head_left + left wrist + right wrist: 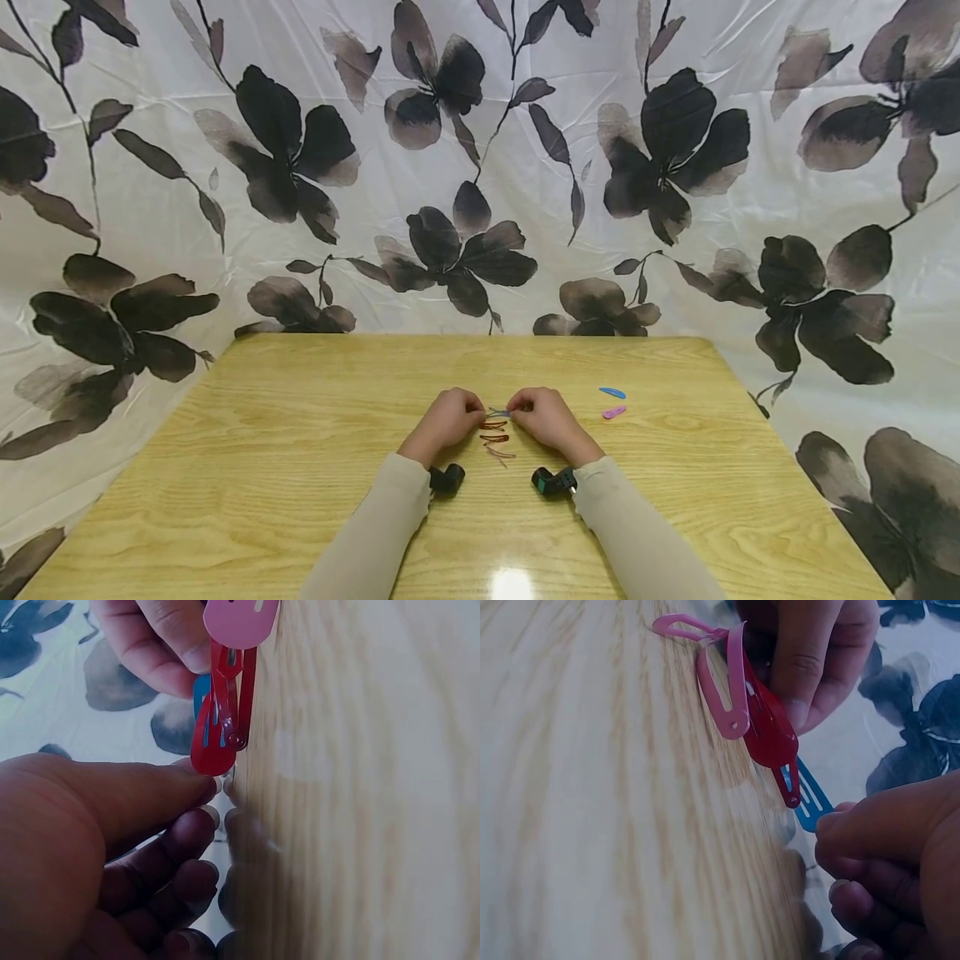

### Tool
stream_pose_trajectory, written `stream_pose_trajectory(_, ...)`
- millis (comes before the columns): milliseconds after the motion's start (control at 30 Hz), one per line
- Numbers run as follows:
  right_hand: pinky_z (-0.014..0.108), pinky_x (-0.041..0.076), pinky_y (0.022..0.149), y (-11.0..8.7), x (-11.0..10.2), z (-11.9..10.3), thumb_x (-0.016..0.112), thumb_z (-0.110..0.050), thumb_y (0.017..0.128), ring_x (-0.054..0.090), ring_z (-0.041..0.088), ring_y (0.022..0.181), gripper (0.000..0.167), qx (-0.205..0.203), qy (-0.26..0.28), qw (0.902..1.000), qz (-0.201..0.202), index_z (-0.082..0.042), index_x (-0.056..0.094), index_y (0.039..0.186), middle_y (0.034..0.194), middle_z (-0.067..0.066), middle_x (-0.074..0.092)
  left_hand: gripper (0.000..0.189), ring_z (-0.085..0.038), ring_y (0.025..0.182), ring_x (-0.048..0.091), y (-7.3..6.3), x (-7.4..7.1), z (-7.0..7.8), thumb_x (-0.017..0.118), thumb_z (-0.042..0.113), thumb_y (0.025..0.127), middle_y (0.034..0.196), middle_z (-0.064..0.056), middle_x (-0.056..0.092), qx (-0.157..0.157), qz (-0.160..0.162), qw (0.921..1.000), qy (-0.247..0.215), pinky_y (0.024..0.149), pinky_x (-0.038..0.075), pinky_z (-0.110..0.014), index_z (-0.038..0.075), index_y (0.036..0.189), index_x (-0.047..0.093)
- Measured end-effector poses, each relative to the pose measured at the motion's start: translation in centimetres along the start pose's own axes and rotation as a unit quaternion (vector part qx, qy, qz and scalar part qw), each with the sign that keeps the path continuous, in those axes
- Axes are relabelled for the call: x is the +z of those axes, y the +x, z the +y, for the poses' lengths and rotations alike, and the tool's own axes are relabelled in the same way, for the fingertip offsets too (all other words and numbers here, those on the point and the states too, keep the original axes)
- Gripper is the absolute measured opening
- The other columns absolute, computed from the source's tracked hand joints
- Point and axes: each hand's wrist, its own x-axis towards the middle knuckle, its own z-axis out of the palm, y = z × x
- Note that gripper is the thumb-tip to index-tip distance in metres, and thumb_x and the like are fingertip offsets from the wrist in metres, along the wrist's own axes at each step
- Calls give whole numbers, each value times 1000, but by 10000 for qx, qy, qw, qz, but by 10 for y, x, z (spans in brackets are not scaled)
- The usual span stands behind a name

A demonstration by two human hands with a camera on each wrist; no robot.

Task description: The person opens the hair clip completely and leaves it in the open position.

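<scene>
Both hands meet over a blue snap hair clip (500, 412) at the far end of a short row of clips. My right hand (543, 415) pinches one end of this clip between thumb and fingers, plainest in the right wrist view. The left hand (456, 418) has its thumb and fingertips together at the other end, partly hidden by a red clip (214, 754) in the left wrist view. Nearer me lie two red clips, one (495, 438) in front of the other, then a pink clip (501, 455). These stand bent open.
Right of the hands, another blue clip (612, 392) and a bright pink clip (614, 412) lie on the wooden table (300, 500). A floral cloth (465, 167) hangs behind the table and along its sides.
</scene>
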Motion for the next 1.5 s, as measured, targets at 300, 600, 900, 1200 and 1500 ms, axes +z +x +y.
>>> stream_pose_trajectory(300, 32, 48, 74, 0, -3, -1, 66, -11, 89, 56, 11, 76, 7, 71, 52, 10000, 2, -14, 72, 92, 85, -2, 66, 14, -13, 77, 59, -1, -4, 3, 62, 18, 94, 84, 1, 69, -14, 31, 10000, -91, 76, 50, -35, 14, 86, 73)
stream_pose_trajectory(600, 31, 47, 73, -6, -12, -1, 67, -12, 89, 55, 11, 75, 5, 156, 85, 9998, 4, -13, 70, 93, 82, -3, 64, 15, -13, 74, 57, -5, -6, 16, 62, 18, 94, 81, 2, 67, 0, -20, 9999, -158, 72, 48, -32, 11, 90, 74)
stream_pose_trajectory(900, 31, 47, 72, -8, -33, 3, 68, -15, 89, 56, 12, 76, 12, 117, -41, 9999, -46, -11, 69, 100, 84, -3, 64, 15, -14, 72, 56, 1, -5, 35, 59, 22, 97, 85, 1, 65, 172, -221, 9993, -234, 68, 47, -31, 12, 96, 70)
stream_pose_trajectory(1200, 30, 47, 73, -13, -50, 10, 66, -16, 91, 56, 11, 78, 14, 93, -385, 9990, -211, -10, 69, 103, 86, -3, 65, 14, -12, 70, 58, 12, 6, 50, 61, 21, 95, 83, 2, 66, 362, -366, 9982, -300, 66, 49, -29, 12, 94, 71)
stream_pose_trajectory(1500, 32, 48, 73, -14, -76, 17, 64, -16, 92, 57, 14, 81, 17, 140, -584, 9979, -238, -8, 69, 106, 92, 1, 66, 12, -11, 74, 58, 27, 16, 71, 63, 20, 94, 85, 1, 69, 602, -349, 9975, -73, 71, 49, -30, 12, 91, 72)
